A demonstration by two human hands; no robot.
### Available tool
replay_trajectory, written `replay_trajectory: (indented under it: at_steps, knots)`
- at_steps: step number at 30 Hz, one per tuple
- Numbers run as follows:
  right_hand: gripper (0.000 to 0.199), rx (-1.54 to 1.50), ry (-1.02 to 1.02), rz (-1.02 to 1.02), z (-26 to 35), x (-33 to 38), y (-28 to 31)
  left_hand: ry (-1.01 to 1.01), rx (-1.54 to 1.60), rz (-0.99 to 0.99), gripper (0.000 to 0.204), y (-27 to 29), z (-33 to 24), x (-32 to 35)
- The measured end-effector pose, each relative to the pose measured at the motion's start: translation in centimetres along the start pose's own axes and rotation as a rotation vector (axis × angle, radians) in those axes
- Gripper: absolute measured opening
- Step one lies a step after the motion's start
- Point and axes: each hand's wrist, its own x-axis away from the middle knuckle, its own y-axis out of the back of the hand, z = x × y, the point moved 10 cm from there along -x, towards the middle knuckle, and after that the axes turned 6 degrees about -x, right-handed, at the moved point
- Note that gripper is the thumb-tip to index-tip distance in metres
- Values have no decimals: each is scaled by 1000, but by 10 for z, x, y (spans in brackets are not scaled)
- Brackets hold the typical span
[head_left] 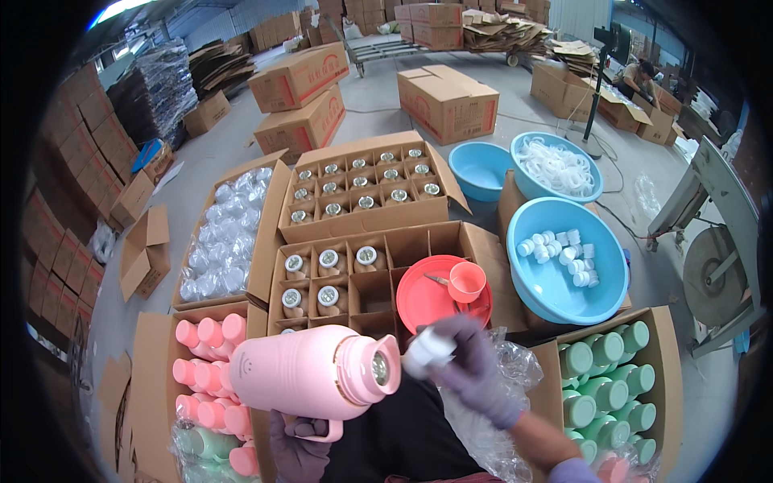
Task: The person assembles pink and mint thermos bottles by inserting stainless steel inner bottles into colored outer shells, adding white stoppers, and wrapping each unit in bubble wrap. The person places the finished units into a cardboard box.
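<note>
In front of me a pink vacuum flask (pixel 302 374) lies tilted on its side, its mouth facing right and the shiny inner neck showing. My left hand (pixel 299 449), in a grey-purple glove, grips it from below near the handle; part of the fingers is hidden behind the flask. Just right of the mouth, my gloved right hand (pixel 477 372) pinches a white stopper (pixel 431 351), slightly blurred and apart from the flask. Behind it, a red plate (pixel 415 296) carries a red cup (pixel 467 282) and a small metal tool (pixel 436 279).
Divided cartons of silvery glass liners (pixel 366 203) stand ahead. Blue basins hold white stoppers (pixel 581 266) and clear rings (pixel 555 165). Pink flask bodies (pixel 211 374) fill a carton at left, green ones (pixel 604 394) at right. Clear plastic covers (pixel 229 233) lie far left. Another person (pixel 636 76) sits back right.
</note>
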Motion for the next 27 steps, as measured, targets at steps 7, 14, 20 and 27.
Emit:
replay_trajectory:
  at_steps: [7,14,20,27]
  knots:
    - [32,472,120,72,40,3,-54,-12,51,44,39,14,5,26]
    - [32,378,-245,141,29,-10,-75,-42,104,-15,32,27,-12,39]
    - [27,-105,-632,215,-93,-12,-53,-272,-362,-251,27,34,-47,10]
    - [33,1352,-481,140,-212,-25,144,-72,206,-73,24,20,-36,-21]
